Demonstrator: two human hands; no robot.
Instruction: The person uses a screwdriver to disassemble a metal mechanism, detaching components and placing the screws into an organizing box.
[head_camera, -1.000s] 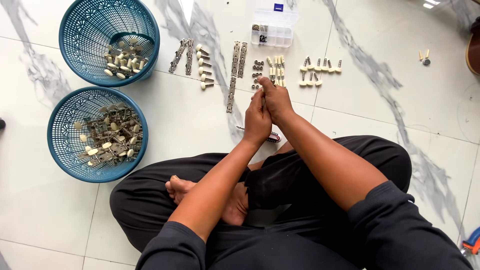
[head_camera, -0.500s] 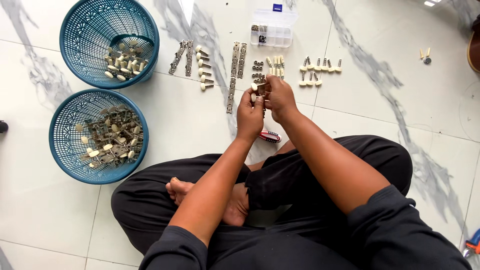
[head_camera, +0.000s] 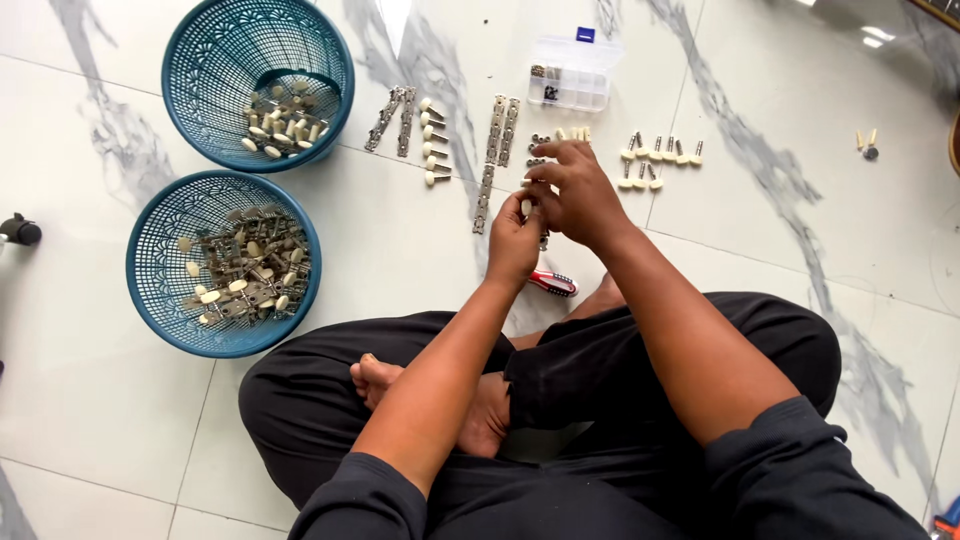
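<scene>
A small metal peg with a cream knob (head_camera: 527, 205) sits pinched between the left hand (head_camera: 514, 243) and right hand (head_camera: 575, 192), both closed on it. It looks light, hard and easy to drop, so hold the knob. Just below lies a red-handled tool (head_camera: 553, 284); more metal strips (head_camera: 497, 140) lie above

A white marble floor (head_camera: 100, 400) with grey veins carries everything. On it stand two blue baskets (head_camera: 225, 262), one beyond the other, both holding small parts. Metal strips (head_camera: 497, 150) and cream-knobbed pegs (head_camera: 660, 152) lie in rows beside a clear box (head_camera: 572, 80). A red-handled tool (head_camera: 553, 284) lies near the person's crossed legs (head_camera: 620, 370).
</scene>
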